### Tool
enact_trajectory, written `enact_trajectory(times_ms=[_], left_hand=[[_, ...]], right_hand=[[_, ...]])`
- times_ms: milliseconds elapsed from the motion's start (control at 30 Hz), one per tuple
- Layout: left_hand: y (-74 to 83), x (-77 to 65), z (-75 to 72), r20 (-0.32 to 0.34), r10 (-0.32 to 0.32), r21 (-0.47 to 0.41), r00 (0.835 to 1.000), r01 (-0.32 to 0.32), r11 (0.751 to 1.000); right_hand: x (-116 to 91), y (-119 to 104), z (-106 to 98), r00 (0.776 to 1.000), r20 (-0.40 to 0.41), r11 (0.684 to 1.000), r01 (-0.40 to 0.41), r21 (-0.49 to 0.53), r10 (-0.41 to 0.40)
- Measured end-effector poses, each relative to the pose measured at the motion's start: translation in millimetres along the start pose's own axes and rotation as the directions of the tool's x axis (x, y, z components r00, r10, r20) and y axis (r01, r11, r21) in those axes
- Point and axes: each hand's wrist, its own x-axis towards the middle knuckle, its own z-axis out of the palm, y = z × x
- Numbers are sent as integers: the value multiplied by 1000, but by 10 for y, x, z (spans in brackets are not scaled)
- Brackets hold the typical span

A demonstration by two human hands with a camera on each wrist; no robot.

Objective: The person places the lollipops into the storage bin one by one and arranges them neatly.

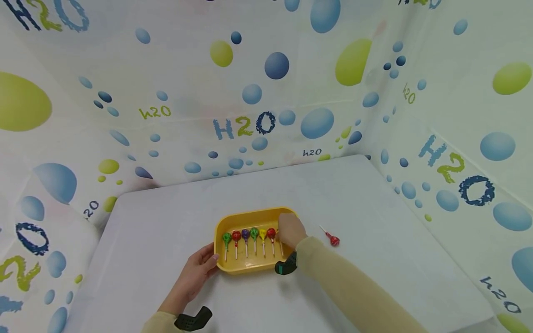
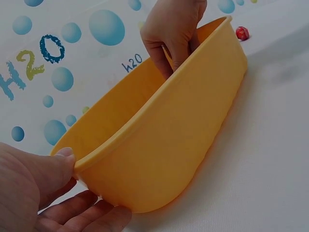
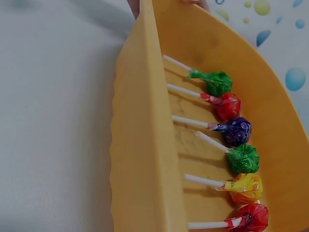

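A yellow plastic tray (image 1: 250,221) lies on the white table. My left hand (image 1: 198,269) grips its left end, thumb at the rim and fingers against the outer wall, as the left wrist view shows. Inside is a row of wrapped lollipops, sticks toward me: green (image 3: 220,83), red (image 3: 228,106), purple (image 3: 238,132), green (image 3: 244,158), yellow (image 3: 247,188) and red (image 3: 254,217). My right hand (image 1: 290,229) reaches into the right end, fingers down, pinching another lollipop; its stick (image 1: 281,250) shows below the hand, while its head is hidden.
One red-wrapped lollipop (image 1: 334,240) lies on the table right of the tray, beside my right forearm. White sheets (image 1: 187,74) printed with bubbles and H2O lettering stand behind the table and along both sides.
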Motion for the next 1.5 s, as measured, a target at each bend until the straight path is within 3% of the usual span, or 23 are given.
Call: enact_trajectory(times_ms=[433,600,767,900,1000,1133,1300,1400,1500], left_hand=[[4,9,5,-1,-3,-2,1000,3,1000],[-1,2,25,1,0,0,1000,0,1000],[-9,-14,49,-7,-6,4,1000,6,1000],[-8,-23,72,-17,-11,5,1000,11,1000],[-4,-33,84,-25,-13,5,1000,14,1000],[-10,-19,103,-20,-20,12,1000,20,1000],[-13,-1,100,-14,-19,39,1000,20,999],[-12,8,90,-6,-17,42,1000,17,999],[-7,9,84,-3,-23,37,1000,23,999]], right_hand=[[-24,20,-22,1000,-7,998,-20,59,20],[-49,-12,-59,999,2,998,-45,42,45],[-62,19,-106,1000,-9,999,-20,37,20],[-88,76,-240,1000,-28,992,0,126,3],[-110,133,-449,999,-35,982,-34,188,41],[-130,379,-805,993,-49,972,-98,212,111],[-178,908,-1175,983,-78,963,-143,229,165],[-238,1185,-1247,981,-79,965,-155,212,175],[-304,1360,-1163,985,-60,972,-151,180,164]])
